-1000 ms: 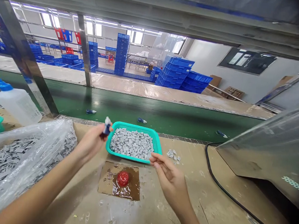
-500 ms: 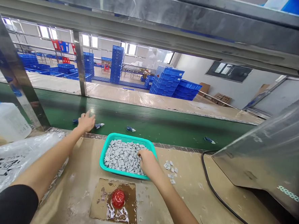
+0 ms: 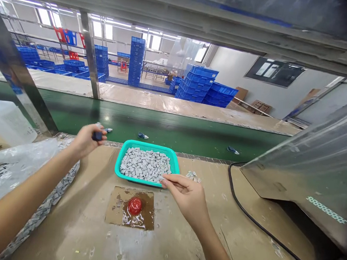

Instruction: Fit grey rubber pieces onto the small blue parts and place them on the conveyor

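Note:
My left hand (image 3: 84,141) is closed around a dark blue plastic part (image 3: 97,136) at the near edge of the green conveyor belt (image 3: 178,140). Thumb and fingertips of my right hand (image 3: 188,193) pinch a small grey plastic piece (image 3: 161,178), partly hidden, over the front right corner of a teal basket (image 3: 118,166). Many flat grey pieces (image 3: 144,163) fill the basket. In front of it, a wet red dome-shaped thing (image 3: 134,206) sits on a soaked cardboard sheet (image 3: 113,214). Blue parts with white tips (image 3: 143,135) lie on the belt.
On the left are a clear plastic bag (image 3: 39,151) of grey pieces and a white jug (image 3: 9,122). A few loose pieces (image 3: 192,174) lie right of the basket. A black cable (image 3: 245,209) runs beside a metal housing (image 3: 300,165). A metal post (image 3: 91,58) rises beyond the belt.
My left hand has come back from the belt with a blue part in it. My right hand has drawn out of the basket towards me, pinching a grey piece. The view has tilted down.

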Available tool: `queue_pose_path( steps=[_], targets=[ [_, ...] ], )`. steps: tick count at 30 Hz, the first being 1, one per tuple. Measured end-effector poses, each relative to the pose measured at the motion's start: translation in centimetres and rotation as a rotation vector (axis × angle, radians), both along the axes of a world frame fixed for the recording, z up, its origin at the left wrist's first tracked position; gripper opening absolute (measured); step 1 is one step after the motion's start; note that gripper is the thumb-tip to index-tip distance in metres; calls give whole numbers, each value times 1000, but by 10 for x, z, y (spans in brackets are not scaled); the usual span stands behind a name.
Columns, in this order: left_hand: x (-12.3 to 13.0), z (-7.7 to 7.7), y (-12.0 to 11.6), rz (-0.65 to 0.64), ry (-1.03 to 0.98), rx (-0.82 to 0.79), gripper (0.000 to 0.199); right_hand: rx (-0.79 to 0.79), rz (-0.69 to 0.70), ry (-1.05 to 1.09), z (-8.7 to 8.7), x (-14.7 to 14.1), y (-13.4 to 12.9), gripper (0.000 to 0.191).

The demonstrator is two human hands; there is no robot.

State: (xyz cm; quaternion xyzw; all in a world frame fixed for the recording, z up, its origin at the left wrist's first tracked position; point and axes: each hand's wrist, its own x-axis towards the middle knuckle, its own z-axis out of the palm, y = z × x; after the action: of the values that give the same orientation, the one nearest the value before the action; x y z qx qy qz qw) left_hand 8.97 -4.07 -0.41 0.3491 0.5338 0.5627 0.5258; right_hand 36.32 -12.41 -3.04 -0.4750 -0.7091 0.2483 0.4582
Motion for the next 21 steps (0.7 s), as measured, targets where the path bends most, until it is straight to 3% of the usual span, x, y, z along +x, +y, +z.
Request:
queue_pose_path(
  steps=[2,4,6,11,15,21],
  targets=[
    [34,3,-39,-220,19,-36,11,191,66,-28,5,-11,-14,12],
    [63,5,-72,-591,106,-13,14,377,134,-79,10,-21,-24,17],
    [83,7,-92,-736,189,55,15,458,147,-100,14,-25,-31,20],
    [91,-1,-102,-625,217,79,21,444,145,-122,16,-18,-39,23],
    [87,-17,-108,-670,180,27,23,402,247,-188,13,-16,-46,25],
    [82,-29,-114,-686,219,38,17,273,283,-182,-10,-8,-39,19]
  ],
)
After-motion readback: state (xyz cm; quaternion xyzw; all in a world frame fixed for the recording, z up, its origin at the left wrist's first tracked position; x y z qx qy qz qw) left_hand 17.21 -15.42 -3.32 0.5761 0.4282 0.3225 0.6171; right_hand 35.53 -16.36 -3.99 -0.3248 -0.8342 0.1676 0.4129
